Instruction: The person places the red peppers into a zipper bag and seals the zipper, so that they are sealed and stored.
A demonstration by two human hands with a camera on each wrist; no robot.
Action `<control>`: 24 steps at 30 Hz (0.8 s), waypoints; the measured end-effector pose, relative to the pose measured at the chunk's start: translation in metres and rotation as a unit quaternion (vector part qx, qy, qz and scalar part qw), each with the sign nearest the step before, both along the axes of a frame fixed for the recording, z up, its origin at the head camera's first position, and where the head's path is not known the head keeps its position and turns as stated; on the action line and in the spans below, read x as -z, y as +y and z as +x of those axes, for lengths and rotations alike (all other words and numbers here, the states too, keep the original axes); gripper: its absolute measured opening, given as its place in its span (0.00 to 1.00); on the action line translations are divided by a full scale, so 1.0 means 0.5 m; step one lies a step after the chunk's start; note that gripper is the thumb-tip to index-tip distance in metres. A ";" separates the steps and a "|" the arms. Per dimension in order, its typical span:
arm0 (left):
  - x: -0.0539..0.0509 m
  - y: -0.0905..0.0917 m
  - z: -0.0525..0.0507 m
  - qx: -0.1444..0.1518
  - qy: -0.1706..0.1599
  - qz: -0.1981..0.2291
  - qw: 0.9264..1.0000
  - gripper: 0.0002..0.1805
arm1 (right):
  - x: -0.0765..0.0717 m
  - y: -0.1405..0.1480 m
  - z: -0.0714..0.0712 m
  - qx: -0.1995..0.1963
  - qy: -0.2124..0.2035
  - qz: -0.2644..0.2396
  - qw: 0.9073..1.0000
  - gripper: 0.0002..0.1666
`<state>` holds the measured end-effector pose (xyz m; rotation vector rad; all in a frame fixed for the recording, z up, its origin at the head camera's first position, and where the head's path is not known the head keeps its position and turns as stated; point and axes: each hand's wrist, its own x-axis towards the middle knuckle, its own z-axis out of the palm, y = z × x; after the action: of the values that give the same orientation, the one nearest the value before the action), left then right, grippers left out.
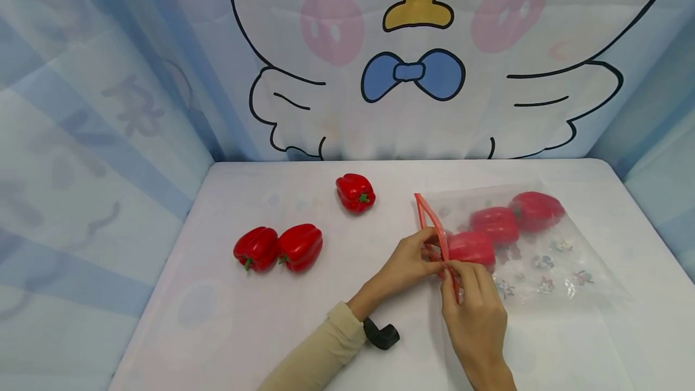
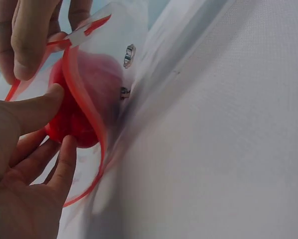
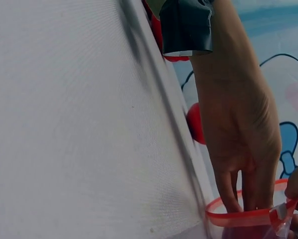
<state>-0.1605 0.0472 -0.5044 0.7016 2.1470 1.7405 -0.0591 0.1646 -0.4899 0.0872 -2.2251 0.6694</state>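
Observation:
A clear zip bag (image 1: 548, 282) with a red-edged mouth lies on the right of the table. Inside it are red bell peppers; the nearest bell pepper (image 1: 471, 248) sits just within the mouth. My left hand (image 1: 407, 267) reaches into that mouth, and the left wrist view shows its thumb and curled fingers about this bell pepper (image 2: 79, 122). With thumb and fingers, my right hand (image 1: 478, 312) pinches the red edge (image 2: 96, 124) of the bag. Deeper in the bag are a second bell pepper (image 1: 495, 225) and a third bell pepper (image 1: 537, 211).
Two red bell peppers touch at the left, one bell pepper (image 1: 256, 248) beside another bell pepper (image 1: 300, 247). A single bell pepper (image 1: 355, 193) stands farther back. The white table (image 1: 190, 330) meets a printed curtain (image 1: 336, 113) behind. A black strap (image 1: 382, 335) shows at the left wrist.

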 end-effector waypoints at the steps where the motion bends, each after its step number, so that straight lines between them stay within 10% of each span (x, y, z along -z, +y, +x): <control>1: 0.002 0.003 0.000 -0.003 0.001 0.000 1.000 0.24 | 0.000 0.000 0.000 0.000 0.003 -0.004 1.000 0.10; 11: 0.000 0.001 0.007 0.001 -0.006 -0.016 1.000 0.22 | 0.001 0.000 0.001 0.002 -0.003 0.002 1.000 0.09; 16: -0.007 -0.019 0.007 0.000 0.060 -0.061 0.996 0.23 | 0.000 0.000 -0.002 -0.001 0.008 -0.009 1.000 0.10; 24: -0.040 -0.068 0.020 -0.024 0.207 -0.212 0.955 0.25 | 0.000 0.002 0.001 -0.002 -0.009 0.000 1.000 0.10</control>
<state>-0.1505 0.0135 -0.4846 0.9570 2.7144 1.1528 -0.0588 0.1655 -0.4898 0.0864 -2.2427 0.6763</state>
